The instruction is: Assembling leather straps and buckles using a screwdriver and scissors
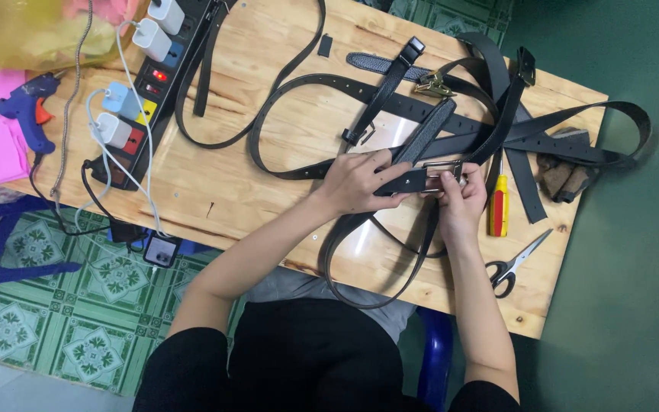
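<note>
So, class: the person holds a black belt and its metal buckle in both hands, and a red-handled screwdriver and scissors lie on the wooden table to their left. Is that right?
Not quite. In the head view the screwdriver and scissors lie on the wooden table to the person's right, beside the right hand. The rest holds: left hand and right hand hold the black belt and buckle.

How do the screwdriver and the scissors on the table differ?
The screwdriver has a yellow-and-red handle; the scissors have black handles. The screwdriver lies almost straight up the picture, beside the right hand; the scissors lie slanted, nearer the table edge. Neither is held.
</note>
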